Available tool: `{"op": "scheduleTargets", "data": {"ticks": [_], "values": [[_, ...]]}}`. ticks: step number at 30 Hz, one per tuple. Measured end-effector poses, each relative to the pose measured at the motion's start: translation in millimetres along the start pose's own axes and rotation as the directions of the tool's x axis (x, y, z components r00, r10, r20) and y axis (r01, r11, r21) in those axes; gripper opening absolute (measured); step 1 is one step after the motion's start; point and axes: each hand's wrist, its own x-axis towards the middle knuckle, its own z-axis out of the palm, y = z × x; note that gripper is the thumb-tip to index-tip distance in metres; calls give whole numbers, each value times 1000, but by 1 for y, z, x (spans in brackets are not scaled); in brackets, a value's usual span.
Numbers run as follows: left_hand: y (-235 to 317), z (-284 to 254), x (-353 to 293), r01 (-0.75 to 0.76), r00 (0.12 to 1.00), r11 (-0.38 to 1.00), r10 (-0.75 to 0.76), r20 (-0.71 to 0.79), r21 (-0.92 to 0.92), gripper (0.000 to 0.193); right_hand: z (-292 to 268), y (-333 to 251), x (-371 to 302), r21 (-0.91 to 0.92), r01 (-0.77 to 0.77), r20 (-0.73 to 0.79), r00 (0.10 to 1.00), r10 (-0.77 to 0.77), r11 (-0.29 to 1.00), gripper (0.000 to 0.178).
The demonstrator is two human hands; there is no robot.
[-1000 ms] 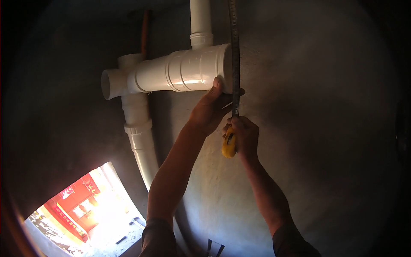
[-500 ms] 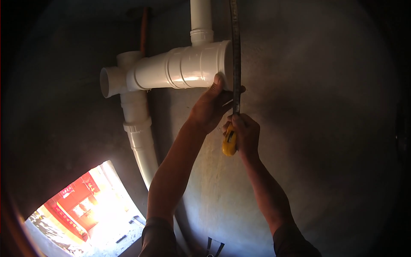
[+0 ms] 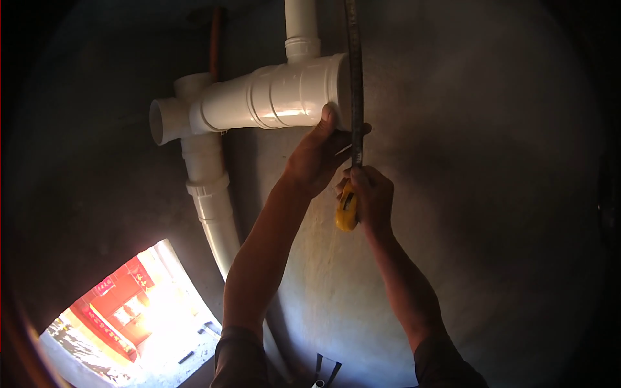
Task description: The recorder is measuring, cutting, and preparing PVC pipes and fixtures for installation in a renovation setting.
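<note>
My right hand [image 3: 373, 197] is wrapped around a yellow tape measure [image 3: 347, 208]. Its dark blade [image 3: 356, 77] runs straight up out of the case, past the open end of a thick white pipe [image 3: 284, 94], and leaves the top of the picture. My left hand [image 3: 315, 155] is just below that pipe end, thumb up against its lower rim. The other fingers stretch out to the right, past the blade, partly hidden behind it; whether they touch the blade I cannot tell.
At the left the thick pipe meets a white branched fitting [image 3: 169, 121], with a downpipe [image 3: 215, 220] below it. A narrower white pipe [image 3: 302, 19] rises from its top. An orange-red pipe [image 3: 216, 42] runs behind. A bright opening [image 3: 162, 310] is at lower left; a grey wall [image 3: 491, 161] stands behind.
The pipes and both hands sit slightly higher in the picture. The grip on the tape measure and the left thumb's place at the pipe rim look the same.
</note>
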Motion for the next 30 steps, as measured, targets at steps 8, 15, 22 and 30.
{"op": "scheduleTargets", "data": {"ticks": [8,15,22,30], "values": [[-1,2,2,3,1000,1000,-3,0,3,89,-3,-4,-1,14,-41,13,999,41,999,26],[0,1,0,-6,1000,1000,6,1,-6,81,-6,-3,-4,62,-82,5,997,82,995,25],[-9,10,2,-25,998,998,22,-59,-51,85,-46,5,-50,210,-174,-14,983,181,962,24],[-34,9,5,29,995,961,-54,-83,-276,85,-135,37,-158,274,-379,35,922,385,884,26]]}}
